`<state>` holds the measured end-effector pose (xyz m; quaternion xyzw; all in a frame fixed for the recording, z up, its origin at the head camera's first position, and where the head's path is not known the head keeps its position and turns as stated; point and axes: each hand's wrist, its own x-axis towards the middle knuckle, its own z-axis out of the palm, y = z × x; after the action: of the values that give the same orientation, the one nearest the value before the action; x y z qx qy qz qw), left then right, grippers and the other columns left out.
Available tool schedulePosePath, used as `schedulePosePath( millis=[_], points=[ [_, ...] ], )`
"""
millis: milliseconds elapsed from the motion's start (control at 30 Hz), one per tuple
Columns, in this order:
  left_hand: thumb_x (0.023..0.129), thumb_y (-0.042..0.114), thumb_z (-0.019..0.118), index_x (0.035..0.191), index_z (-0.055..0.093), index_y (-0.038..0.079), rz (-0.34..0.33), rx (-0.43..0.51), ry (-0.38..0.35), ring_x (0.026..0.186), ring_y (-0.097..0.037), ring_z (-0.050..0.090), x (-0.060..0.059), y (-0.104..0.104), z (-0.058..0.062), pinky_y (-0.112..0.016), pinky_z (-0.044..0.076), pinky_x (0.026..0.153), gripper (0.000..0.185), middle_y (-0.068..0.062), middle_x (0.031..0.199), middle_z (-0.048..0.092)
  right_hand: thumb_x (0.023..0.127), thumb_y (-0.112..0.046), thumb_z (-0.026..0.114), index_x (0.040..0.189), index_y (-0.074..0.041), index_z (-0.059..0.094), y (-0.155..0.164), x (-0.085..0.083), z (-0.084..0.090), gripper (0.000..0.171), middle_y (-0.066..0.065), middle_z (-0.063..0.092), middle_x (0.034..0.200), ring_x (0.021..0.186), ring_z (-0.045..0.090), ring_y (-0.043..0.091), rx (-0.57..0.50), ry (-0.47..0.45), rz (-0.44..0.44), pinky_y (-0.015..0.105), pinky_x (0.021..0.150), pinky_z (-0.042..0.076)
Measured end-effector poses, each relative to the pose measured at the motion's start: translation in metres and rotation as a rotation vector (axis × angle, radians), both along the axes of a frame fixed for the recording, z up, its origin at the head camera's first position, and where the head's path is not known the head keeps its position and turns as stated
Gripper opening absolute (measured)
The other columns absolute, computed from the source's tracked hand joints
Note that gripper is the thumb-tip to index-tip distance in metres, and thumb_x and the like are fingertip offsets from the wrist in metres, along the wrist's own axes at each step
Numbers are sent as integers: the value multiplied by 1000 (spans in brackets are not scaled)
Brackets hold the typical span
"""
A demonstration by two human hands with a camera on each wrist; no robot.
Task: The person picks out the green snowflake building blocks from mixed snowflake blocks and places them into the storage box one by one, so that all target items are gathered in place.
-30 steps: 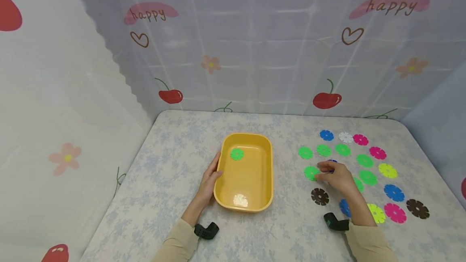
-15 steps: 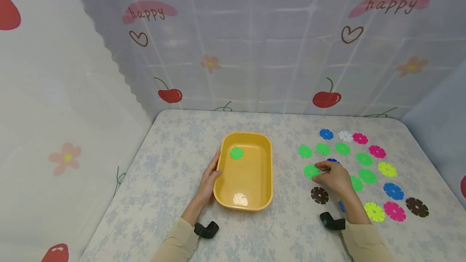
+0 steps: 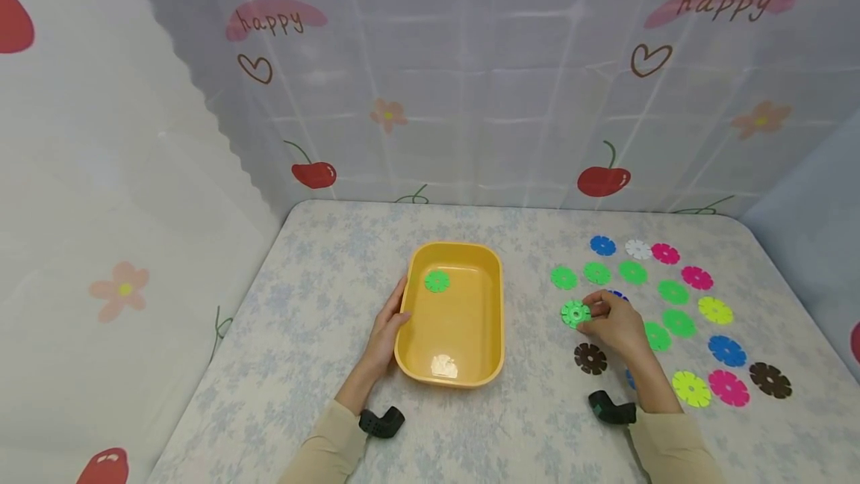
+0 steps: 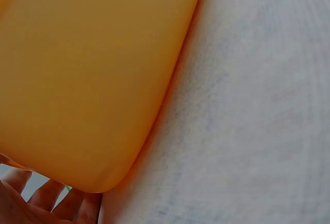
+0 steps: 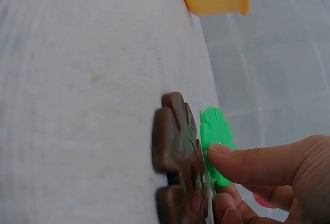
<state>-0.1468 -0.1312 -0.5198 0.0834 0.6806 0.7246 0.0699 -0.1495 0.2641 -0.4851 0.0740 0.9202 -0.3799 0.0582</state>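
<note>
My right hand (image 3: pixel 614 323) pinches a green snowflake disc (image 3: pixel 575 313) between thumb and fingers, tilted up off the table; the right wrist view shows the same green disc (image 5: pixel 216 144) under my fingertips (image 5: pixel 221 152), beside a brown disc (image 5: pixel 178 152). My left hand (image 3: pixel 388 331) rests with straight fingers against the left wall of the yellow tray (image 3: pixel 493 320). One green disc (image 3: pixel 437 281) lies inside the tray. In the left wrist view the tray's wall (image 4: pixel 93 74) fills the frame above my fingers (image 4: pixel 46 198).
Several coloured discs lie on the table right of the tray: green (image 3: pixel 678 323), pink (image 3: pixel 728 386), blue (image 3: pixel 727 350), yellow (image 3: pixel 692 388), brown (image 3: pixel 590 358), white (image 3: pixel 637 249). Patterned curtains (image 3: pixel 470 95) close the back and left. The table's left part (image 3: pixel 316 297) holds nothing else.
My right hand has closed on the green disc at the left of the group and lifted its edge off the table. The left hand and the tray have not moved.
</note>
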Motion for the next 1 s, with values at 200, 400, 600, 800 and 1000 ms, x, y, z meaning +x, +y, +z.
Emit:
schedulePosePath(
  millis=[200, 400, 600, 800, 1000],
  points=[
    [102, 7, 34, 158, 20, 26, -2, 6, -3, 152, -17, 8, 0, 0, 1, -45, 13, 121, 61, 5, 165, 11, 83, -12, 73, 116, 0, 60, 0, 1, 1, 37, 22, 61, 103, 87, 61, 33, 35, 21, -12, 37, 65, 47],
    [102, 8, 35, 158, 20, 27, 4, 2, -9, 152, -16, 9, 1, 0, 2, -43, 14, 121, 61, 6, 165, 12, 86, -11, 70, 118, 0, 60, 0, 2, 3, 35, 21, 59, 102, 86, 61, 32, 19, 26, -16, 33, 64, 45],
    [101, 7, 36, 158, 21, 27, 3, -2, -6, 152, -15, 9, 1, 1, 3, -41, 14, 121, 62, 7, 164, 12, 85, -9, 70, 117, 0, 61, 0, 1, 1, 34, 20, 61, 99, 84, 60, 31, 22, 49, -19, 31, 62, 44],
    [101, 7, 35, 157, 21, 27, 2, 0, -7, 152, -15, 9, 1, 1, 2, -42, 14, 121, 62, 7, 165, 12, 86, -7, 69, 119, 2, 62, 3, 0, 1, 34, 23, 61, 103, 90, 60, 34, -12, 36, -39, 30, 64, 47],
    [101, 7, 36, 157, 21, 28, -6, 10, -6, 152, -14, 10, 0, 1, 1, -42, 16, 121, 62, 8, 164, 12, 88, -6, 65, 123, 4, 61, 2, -1, 9, 36, 21, 62, 103, 81, 60, 23, -70, 9, -49, 28, 63, 48]
  ],
)
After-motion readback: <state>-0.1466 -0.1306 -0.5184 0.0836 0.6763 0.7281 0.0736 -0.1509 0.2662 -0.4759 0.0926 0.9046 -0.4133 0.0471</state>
